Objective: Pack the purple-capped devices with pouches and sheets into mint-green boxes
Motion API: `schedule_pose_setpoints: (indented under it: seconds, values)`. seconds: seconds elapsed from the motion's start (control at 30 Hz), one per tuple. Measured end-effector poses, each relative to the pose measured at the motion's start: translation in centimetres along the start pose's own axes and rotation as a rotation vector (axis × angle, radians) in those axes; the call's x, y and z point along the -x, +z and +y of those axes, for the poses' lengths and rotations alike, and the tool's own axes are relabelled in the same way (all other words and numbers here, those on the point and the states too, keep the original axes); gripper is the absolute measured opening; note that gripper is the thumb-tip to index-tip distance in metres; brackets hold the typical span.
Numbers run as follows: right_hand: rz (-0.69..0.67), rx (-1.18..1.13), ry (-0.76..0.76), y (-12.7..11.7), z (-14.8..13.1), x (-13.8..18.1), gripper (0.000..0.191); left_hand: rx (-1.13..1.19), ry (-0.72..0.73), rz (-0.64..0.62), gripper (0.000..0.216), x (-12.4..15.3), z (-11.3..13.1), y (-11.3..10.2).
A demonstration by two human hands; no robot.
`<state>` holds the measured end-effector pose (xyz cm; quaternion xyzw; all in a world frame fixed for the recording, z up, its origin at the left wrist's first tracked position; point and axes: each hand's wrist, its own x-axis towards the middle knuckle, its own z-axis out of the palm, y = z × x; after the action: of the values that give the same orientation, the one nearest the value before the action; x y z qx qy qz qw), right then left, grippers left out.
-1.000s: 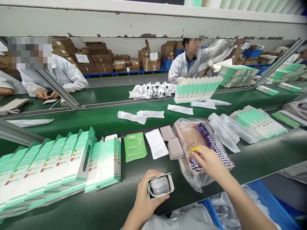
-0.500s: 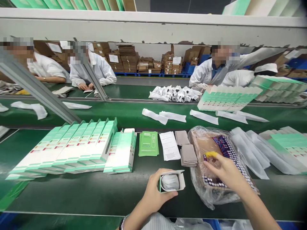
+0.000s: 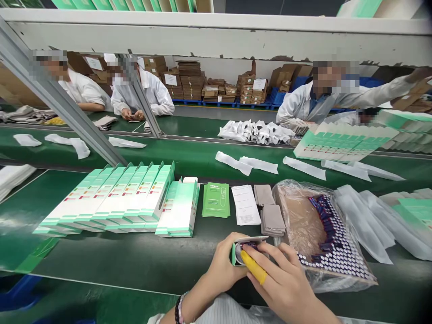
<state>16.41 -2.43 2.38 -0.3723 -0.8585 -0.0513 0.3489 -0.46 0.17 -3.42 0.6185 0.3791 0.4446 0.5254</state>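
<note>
My left hand (image 3: pixel 222 263) is wrapped around a small white-and-green carton (image 3: pixel 233 255), with its open end toward me. Inside the opening a white wrapped item partly shows, and a dark battery (image 3: pixel 250 246) lies at its top. My right hand (image 3: pixel 285 281), wearing a yellow finger cover (image 3: pixel 254 267), presses its fingertips on the battery at the opening; the fingers hide part of it. Just right of my hands stands a plastic-lined box (image 3: pixel 299 220) holding many upright batteries (image 3: pixel 347 252), with some lying on their sides.
Behind my hands lie green booklets (image 3: pixel 216 200), white leaflets (image 3: pixel 246 204) and grey-brown folded pieces (image 3: pixel 272 219). Green-and-white cartons (image 3: pixel 118 198) lean in a row at left. White sleeves (image 3: pixel 367 220) lie at right. A slanted metal post (image 3: pixel 67 94) crosses the left side; co-workers sit opposite.
My right hand has come left from the battery box to the carton, bringing a battery to its opening. My left hand still holds the carton. The view has shifted somewhat.
</note>
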Motion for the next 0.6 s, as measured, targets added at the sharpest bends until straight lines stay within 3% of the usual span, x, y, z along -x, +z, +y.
schedule_pose_setpoints:
  seconds: [0.17,0.3,0.53,0.6]
  values:
    - [-0.027,-0.033,-0.013,-0.6,-0.1,-0.7,0.022,-0.017,0.01,-0.026,0.047,0.2,0.0,-0.3]
    - [-0.042,-0.023,-0.082,-0.3,-0.5,-1.9,0.027,-0.019,0.077,-0.046,0.036,0.2,0.0,-0.4]
    - [0.003,-0.095,0.045,0.5,-0.4,-0.3,0.044,-0.021,0.035,-0.065,0.044,0.2,-0.4,-0.6]
    - [0.075,-0.17,0.197,0.5,0.0,1.0,0.049,0.024,0.028,-0.053,0.056,0.5,-0.8,-0.7]
